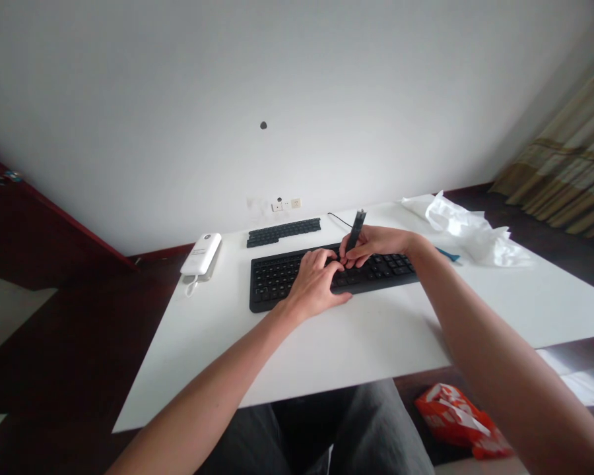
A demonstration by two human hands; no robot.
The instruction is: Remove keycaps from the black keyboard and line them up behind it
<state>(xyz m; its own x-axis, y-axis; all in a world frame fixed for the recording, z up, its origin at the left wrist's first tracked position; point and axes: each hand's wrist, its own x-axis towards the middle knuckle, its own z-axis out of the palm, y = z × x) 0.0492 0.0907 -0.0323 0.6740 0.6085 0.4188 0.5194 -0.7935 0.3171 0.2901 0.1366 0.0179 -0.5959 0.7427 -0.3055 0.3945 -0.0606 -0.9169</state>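
A black keyboard lies on the white table in front of me. My left hand rests over its middle, thumb stretched toward the near edge and apart from the bent fingers. Those fingertips touch the keys close to my right hand, which is closed around a black stick-shaped tool. The tool stands nearly upright, its upper end above the fist; its lower tip is hidden by the fingers. Behind the keyboard lies a separate dark key panel, notched at its near edge.
A white power bank with a strap sits at the table's left. Crumpled white plastic lies at the right, near a blue object. A thin black cable runs behind the keyboard. An orange-red bag is below the table.
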